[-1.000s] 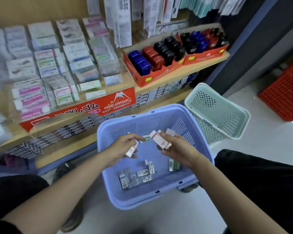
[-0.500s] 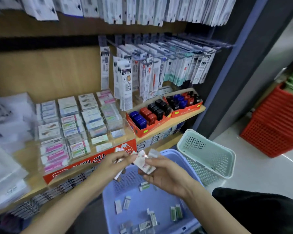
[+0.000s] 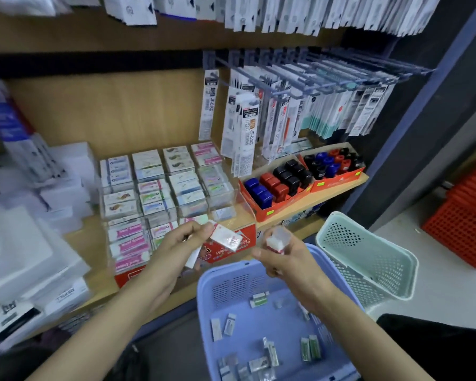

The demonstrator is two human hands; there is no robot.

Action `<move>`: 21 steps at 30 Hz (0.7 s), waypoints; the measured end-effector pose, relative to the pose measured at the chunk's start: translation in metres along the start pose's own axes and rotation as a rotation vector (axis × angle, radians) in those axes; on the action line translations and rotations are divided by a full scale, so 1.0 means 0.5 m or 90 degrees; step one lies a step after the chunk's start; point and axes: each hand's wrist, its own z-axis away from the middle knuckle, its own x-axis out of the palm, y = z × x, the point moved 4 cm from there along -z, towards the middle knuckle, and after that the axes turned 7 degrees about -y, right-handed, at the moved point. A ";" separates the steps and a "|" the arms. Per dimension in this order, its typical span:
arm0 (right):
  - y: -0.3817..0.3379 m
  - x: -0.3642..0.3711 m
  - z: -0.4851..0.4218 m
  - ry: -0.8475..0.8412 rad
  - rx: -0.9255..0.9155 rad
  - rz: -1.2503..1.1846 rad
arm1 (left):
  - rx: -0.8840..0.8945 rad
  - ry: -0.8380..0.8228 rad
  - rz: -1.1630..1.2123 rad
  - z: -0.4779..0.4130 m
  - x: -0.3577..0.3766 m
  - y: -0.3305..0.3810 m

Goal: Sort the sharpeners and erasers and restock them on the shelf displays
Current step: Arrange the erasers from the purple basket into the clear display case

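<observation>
**Erasers in both hands above the blue basket**

My left hand [image 3: 182, 243] is raised over the far left corner of the lavender-blue slotted plastic basket [image 3: 204, 312]. Its thumb and fingers pinch a white film-wrapped rectangular eraser [image 3: 226, 237] by one end. A second white piece shows under the palm (I cannot tell what it is). My right hand [image 3: 283, 257], over the basket's far rim, is curled round a small white-and-red wrapped eraser [image 3: 276, 240] that stands up out of the fist. The two hands are near each other but apart.

On the basket's floor lie scattered loose wrapped erasers [image 3: 259, 364], some in green sleeves. Just beside the basket on its right is a pale green perforated plastic basket [image 3: 368, 257].

Beyond the blue basket, on the wooden shelf [image 3: 338, 192], is a clear tiered acrylic display of stacked erasers [image 3: 162, 193]. Also beyond it, further right, two orange cardboard trays of blue, red and black sharpeners [image 3: 275, 185] sit side by side.
</observation>
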 end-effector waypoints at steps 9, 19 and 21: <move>0.002 0.084 -0.037 0.040 -0.097 0.315 | -0.030 0.048 0.023 0.006 -0.036 -0.018; 0.014 0.112 -0.064 0.038 0.042 -0.062 | -0.072 0.082 0.029 0.036 -0.088 -0.029; 0.012 0.120 -0.065 0.010 0.080 -0.132 | -0.064 0.078 0.018 0.044 -0.092 -0.030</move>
